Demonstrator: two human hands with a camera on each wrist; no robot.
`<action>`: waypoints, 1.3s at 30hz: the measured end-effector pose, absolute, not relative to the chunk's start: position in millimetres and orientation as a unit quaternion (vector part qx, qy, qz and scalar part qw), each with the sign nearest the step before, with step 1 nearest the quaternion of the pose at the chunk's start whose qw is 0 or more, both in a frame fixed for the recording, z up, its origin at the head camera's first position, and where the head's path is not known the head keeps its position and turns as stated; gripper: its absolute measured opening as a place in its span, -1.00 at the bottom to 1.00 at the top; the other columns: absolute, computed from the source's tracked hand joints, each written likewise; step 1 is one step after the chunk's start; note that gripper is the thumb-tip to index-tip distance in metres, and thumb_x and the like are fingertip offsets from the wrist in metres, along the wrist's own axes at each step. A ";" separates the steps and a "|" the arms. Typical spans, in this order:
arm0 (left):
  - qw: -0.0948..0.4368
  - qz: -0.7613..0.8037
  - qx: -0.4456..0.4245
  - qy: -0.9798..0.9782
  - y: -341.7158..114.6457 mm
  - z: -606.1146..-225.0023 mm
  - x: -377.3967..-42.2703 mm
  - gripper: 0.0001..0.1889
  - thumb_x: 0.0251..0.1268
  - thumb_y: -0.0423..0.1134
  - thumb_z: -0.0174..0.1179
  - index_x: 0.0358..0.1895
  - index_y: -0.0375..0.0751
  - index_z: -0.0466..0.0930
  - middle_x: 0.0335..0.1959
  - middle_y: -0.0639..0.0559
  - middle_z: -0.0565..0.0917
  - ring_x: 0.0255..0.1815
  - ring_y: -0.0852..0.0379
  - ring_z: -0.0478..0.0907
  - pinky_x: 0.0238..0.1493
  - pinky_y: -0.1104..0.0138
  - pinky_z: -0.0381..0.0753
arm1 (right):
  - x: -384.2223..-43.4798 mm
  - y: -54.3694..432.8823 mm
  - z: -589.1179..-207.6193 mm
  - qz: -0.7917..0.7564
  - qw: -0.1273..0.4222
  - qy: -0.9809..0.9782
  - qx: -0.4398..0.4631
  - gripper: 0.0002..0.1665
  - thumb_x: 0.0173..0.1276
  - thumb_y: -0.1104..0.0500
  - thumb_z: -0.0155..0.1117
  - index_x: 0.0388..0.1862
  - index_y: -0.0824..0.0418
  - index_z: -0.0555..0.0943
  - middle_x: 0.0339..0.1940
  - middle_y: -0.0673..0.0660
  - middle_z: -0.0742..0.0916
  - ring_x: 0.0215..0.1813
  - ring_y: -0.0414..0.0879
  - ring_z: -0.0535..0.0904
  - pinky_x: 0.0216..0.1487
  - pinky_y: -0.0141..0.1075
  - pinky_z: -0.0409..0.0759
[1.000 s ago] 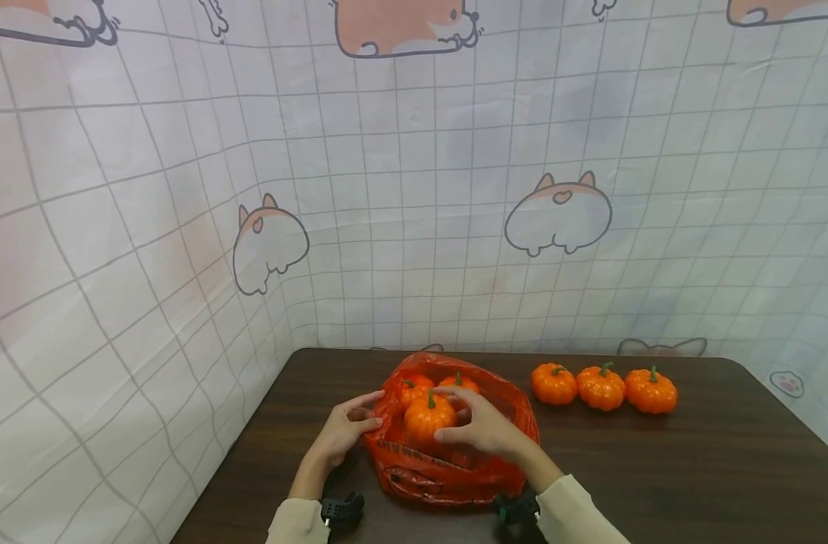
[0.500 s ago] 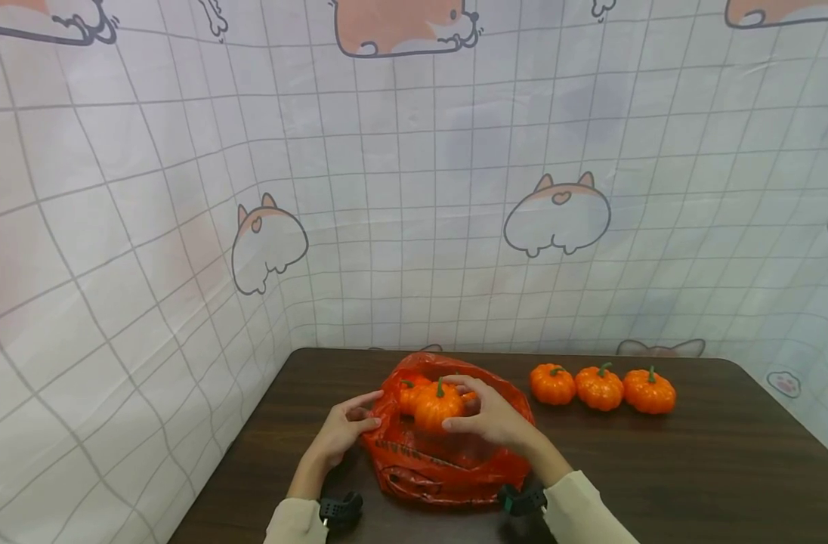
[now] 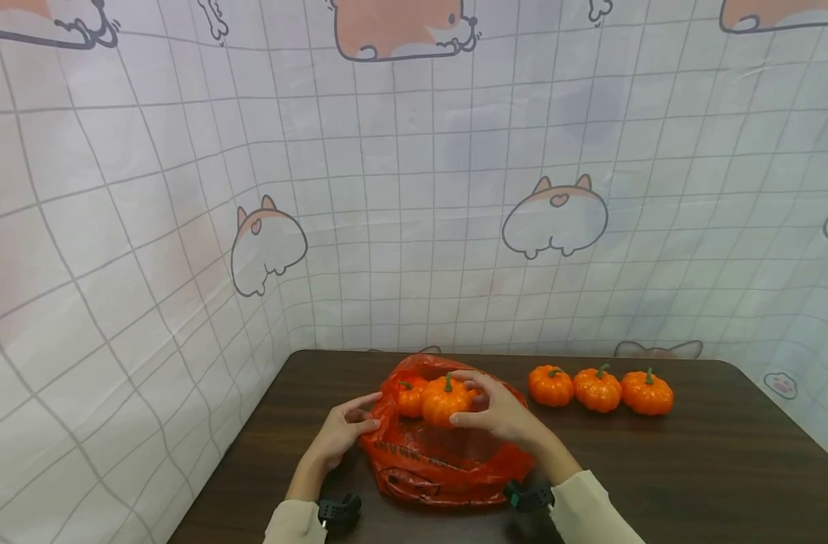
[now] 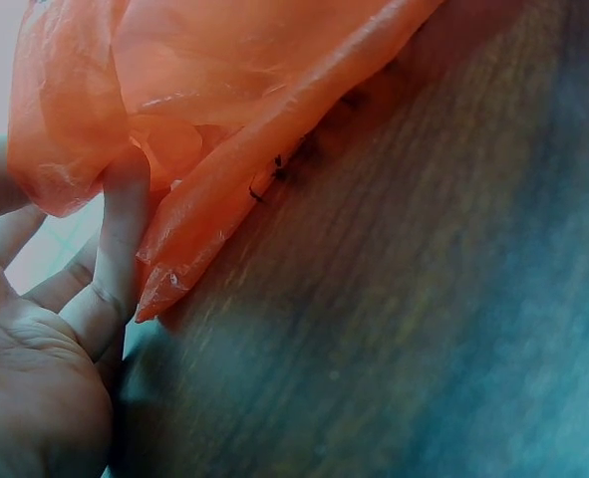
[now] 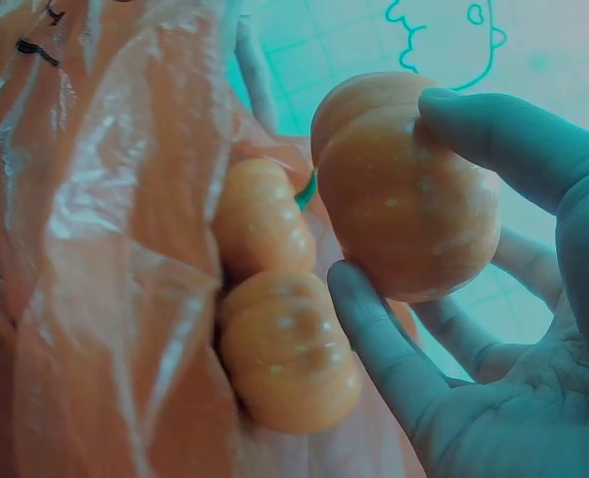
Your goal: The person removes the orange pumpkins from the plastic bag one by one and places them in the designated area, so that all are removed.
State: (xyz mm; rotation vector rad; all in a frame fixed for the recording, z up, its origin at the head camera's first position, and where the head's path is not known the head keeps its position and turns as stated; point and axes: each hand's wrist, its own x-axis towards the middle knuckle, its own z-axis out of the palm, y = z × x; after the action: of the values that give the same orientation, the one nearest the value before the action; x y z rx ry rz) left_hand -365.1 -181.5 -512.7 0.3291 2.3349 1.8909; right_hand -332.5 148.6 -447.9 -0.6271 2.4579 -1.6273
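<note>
A red plastic bag [image 3: 430,474] with dark print lies mouth up on the table. My left hand [image 3: 341,434] holds the left edge of its mouth; in the left wrist view the thin film [image 4: 214,80] drapes over the fingers. Over the bag's mouth, my right hand [image 3: 501,412] grips a small orange pumpkin [image 3: 444,404] between thumb and fingers, its green stem upward. Behind it sits another small pumpkin [image 3: 410,400] in the bag. The right wrist view shows two pumpkins in there, the lower one [image 5: 289,354] touching the upper one [image 5: 264,219].
Three more small orange pumpkins, the nearest to the bag [image 3: 550,386], stand in a row at the back right of the dark wooden table [image 3: 659,476]. A white cloth with a grid and cartoon dogs [image 3: 421,211] hangs behind and to the left.
My right hand has raised the pumpkin slightly and moved it to the right over the bag. The left hand stays at the bag's edge, and the three pumpkins in the row have not moved.
</note>
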 end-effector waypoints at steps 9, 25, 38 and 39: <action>0.062 0.625 0.116 0.769 -180.8 -512.5 -366.0 -0.45 0.36 -0.32 0.33 0.42 -0.12 0.51 -0.17 -0.13 0.70 -0.21 0.09 0.62 -0.16 0.26 0.64 | -330.0 158.8 -440.6 -0.549 0.055 0.811 -0.194 -0.19 0.32 0.00 0.49 0.51 -0.08 0.39 0.52 0.31 0.38 0.38 0.25 0.43 0.23 0.08 0.57; 0.063 0.630 0.114 0.765 -180.5 -510.1 -363.7 -0.44 0.36 -0.32 0.33 0.42 -0.13 0.51 -0.16 -0.15 0.68 -0.22 0.09 0.61 -0.18 0.27 0.66 | -318.9 186.8 -438.0 -0.502 0.011 0.844 -0.188 -0.17 0.31 -0.05 0.50 0.51 -0.10 0.38 0.50 0.31 0.40 0.41 0.30 0.40 0.19 0.10 0.61; 0.064 0.633 0.112 0.763 -181.6 -513.6 -365.3 -0.44 0.36 -0.31 0.33 0.42 -0.13 0.51 -0.18 -0.13 0.68 -0.21 0.08 0.61 -0.15 0.26 0.64 | -303.4 223.5 -443.6 -0.507 0.000 0.846 -0.168 -0.14 0.32 -0.04 0.48 0.54 -0.06 0.34 0.51 0.37 0.38 0.41 0.29 0.45 0.23 0.03 0.61; 0.064 0.633 0.112 0.763 -181.7 -513.8 -365.4 -0.44 0.36 -0.31 0.33 0.42 -0.13 0.51 -0.18 -0.13 0.69 -0.21 0.08 0.61 -0.15 0.26 0.64 | -302.5 226.2 -444.1 -0.508 0.000 0.845 -0.167 -0.14 0.33 -0.04 0.48 0.55 -0.05 0.33 0.51 0.38 0.38 0.40 0.30 0.45 0.23 0.02 0.62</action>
State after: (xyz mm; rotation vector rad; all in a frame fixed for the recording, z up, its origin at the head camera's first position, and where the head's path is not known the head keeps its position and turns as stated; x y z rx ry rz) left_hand -365.4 -181.7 -513.8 0.3391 2.3037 1.9120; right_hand -302.5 226.2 -444.1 -0.5259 2.6552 -1.5962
